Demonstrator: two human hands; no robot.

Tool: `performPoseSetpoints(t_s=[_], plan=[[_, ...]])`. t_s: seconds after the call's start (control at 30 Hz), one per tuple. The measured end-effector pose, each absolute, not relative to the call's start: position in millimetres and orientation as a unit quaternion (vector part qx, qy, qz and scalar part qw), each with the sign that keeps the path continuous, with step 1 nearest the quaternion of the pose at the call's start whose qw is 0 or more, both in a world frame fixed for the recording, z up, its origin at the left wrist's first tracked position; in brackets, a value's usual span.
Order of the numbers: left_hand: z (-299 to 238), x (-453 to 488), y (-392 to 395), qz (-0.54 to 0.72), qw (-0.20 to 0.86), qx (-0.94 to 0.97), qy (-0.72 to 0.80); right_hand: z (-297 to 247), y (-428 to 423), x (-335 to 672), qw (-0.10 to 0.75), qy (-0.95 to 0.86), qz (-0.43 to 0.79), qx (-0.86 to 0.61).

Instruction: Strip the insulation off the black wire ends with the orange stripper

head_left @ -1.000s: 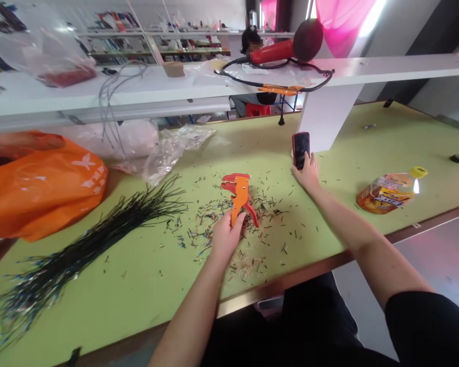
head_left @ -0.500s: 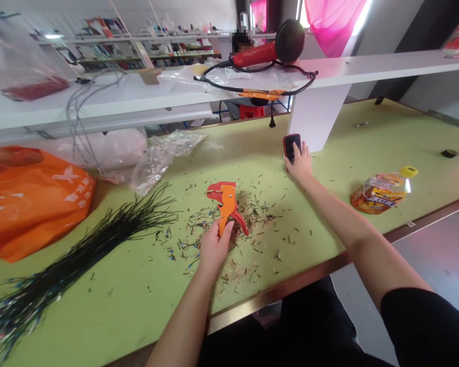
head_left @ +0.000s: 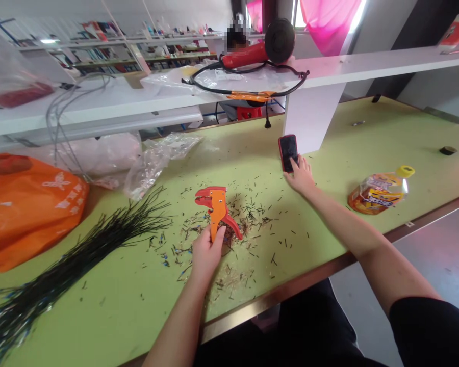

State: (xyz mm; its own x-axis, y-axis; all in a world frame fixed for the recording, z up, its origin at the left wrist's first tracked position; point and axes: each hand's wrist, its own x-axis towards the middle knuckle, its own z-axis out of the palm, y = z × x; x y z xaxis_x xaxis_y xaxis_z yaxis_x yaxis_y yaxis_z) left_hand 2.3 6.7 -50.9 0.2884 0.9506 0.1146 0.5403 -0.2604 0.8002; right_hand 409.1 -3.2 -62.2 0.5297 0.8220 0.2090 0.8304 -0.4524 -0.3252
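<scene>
My left hand (head_left: 207,251) is closed around one handle of an orange and red wire stripper (head_left: 217,208), its jaws pointing left above the table. Under the tool lie scattered black wire offcuts (head_left: 252,216) and copper-coloured bits. At the foot of the white shelf support, my right hand (head_left: 300,175) has its fingers spread, with fingertips at the lower right of a phone (head_left: 288,153). The phone has a red edge and a dark screen, and leans upright against the support. Left of the stripper rests a long bundle of black wires (head_left: 87,255).
An orange bag (head_left: 34,209) and clear plastic wrap (head_left: 149,168) occupy the left. On the white shelf (head_left: 329,76) lies a red corded power tool (head_left: 248,54). A drink bottle (head_left: 378,192) and black tape roll (head_left: 448,151) are at right. Another person sits behind the shelf.
My right hand has slid down off most of the phone, so more of its screen shows. The wire stripper remains in my left hand. The whole view has shifted slightly.
</scene>
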Motion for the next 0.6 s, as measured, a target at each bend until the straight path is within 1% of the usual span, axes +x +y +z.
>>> performPoseSetpoints(t_s=[0.33,0.5,0.6], plan=[[-54,2,6,0.298,0.335,0.735,0.509,-65,1,406,0.148,-0.507,-0.01,-0.849],[-54,2,6,0.298,0.336,0.73,0.514,-67,-2,415,0.183,-0.474,-0.01,-0.861],[-53,2,6,0.294,0.329,0.737,0.512,-67,-4,424,0.179,-0.454,0.009,-0.873]])
